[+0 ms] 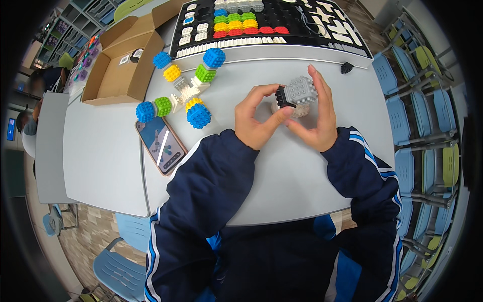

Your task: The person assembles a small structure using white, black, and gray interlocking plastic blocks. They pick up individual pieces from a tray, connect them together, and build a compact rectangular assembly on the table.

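Above the table, my left hand (256, 118) pinches a black studded connector piece (285, 97) between thumb and fingers. Joined to it or pressed against it is a grey studded cube (301, 89). My right hand (322, 118) curls round the cube's right side, its index finger up along the edge and its thumb below. A pale translucent piece (301, 109) shows beneath the cube, partly hidden by my thumbs; whether it is attached I cannot tell. To the left lies a built cross-shaped model (188, 90) with a white middle and arms of blue, green and yellow studded cubes.
A phone (161, 146) showing a model picture lies by the built model. Behind stands a black parts tray (297, 27) with sorted coloured blocks. An open cardboard box (113, 80) is at the far left; a small black piece (347, 68) lies right. Stacked chairs (400, 118) line the right.
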`<act>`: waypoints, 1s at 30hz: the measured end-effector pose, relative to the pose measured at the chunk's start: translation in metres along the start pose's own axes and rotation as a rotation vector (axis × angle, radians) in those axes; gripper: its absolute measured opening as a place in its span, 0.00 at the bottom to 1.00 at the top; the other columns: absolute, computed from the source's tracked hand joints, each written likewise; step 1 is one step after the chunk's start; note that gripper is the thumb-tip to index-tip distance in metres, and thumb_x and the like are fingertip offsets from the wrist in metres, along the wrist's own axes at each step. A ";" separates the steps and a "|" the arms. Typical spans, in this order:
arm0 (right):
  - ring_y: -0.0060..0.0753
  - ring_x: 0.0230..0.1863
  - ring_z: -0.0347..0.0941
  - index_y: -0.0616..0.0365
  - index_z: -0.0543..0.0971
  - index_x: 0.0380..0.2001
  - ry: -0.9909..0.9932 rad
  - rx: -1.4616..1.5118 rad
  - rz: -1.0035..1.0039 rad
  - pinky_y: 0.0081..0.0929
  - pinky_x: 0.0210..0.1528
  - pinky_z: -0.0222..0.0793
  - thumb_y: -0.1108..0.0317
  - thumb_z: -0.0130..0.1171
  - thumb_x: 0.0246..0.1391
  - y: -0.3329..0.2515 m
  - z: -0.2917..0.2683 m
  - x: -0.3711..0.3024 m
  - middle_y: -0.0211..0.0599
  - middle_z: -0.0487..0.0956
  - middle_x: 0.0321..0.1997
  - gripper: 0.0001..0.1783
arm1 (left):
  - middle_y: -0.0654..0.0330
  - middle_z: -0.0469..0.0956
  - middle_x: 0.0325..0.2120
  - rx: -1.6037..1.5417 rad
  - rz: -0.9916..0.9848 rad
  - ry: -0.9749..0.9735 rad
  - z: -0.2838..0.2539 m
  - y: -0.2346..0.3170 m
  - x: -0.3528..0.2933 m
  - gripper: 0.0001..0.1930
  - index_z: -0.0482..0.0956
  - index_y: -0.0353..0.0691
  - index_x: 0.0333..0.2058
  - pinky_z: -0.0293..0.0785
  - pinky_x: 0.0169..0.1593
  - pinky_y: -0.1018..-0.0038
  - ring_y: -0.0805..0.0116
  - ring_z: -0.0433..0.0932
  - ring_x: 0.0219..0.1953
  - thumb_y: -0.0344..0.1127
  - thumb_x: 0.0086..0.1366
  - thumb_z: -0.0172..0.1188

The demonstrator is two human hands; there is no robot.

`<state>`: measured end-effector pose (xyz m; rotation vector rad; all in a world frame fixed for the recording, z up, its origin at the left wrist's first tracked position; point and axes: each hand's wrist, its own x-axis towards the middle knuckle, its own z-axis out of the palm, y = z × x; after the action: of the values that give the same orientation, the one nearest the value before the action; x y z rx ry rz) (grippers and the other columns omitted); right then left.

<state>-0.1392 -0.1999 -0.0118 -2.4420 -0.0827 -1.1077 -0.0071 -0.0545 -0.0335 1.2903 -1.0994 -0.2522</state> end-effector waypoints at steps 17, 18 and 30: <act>0.45 0.54 0.69 0.60 0.80 0.48 0.268 -0.113 0.040 0.37 0.55 0.65 0.65 0.79 0.28 -0.032 0.011 0.022 0.41 0.76 0.54 0.37 | 0.49 0.77 0.44 0.005 0.025 0.227 0.033 0.028 -0.016 0.22 0.67 0.37 0.36 0.72 0.53 0.69 0.65 0.76 0.47 0.25 0.52 0.75; 0.43 0.52 0.70 0.60 0.80 0.48 0.269 -0.115 0.029 0.37 0.54 0.65 0.65 0.79 0.28 -0.032 0.012 0.022 0.41 0.76 0.54 0.37 | 0.49 0.76 0.44 0.001 0.022 0.232 0.033 0.029 -0.017 0.22 0.67 0.37 0.36 0.72 0.53 0.69 0.65 0.76 0.47 0.25 0.52 0.74; 0.38 0.46 0.73 0.61 0.80 0.49 0.270 -0.102 -0.012 0.32 0.49 0.64 0.65 0.79 0.26 -0.027 0.008 0.016 0.40 0.77 0.54 0.39 | 0.52 0.78 0.41 -0.018 0.072 0.287 0.038 0.026 -0.021 0.20 0.72 0.36 0.34 0.72 0.45 0.70 0.61 0.74 0.41 0.25 0.46 0.75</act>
<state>-0.1292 -0.1739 0.0056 -2.3559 0.0448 -1.4687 -0.0571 -0.0560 -0.0267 1.2254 -0.8934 -0.0208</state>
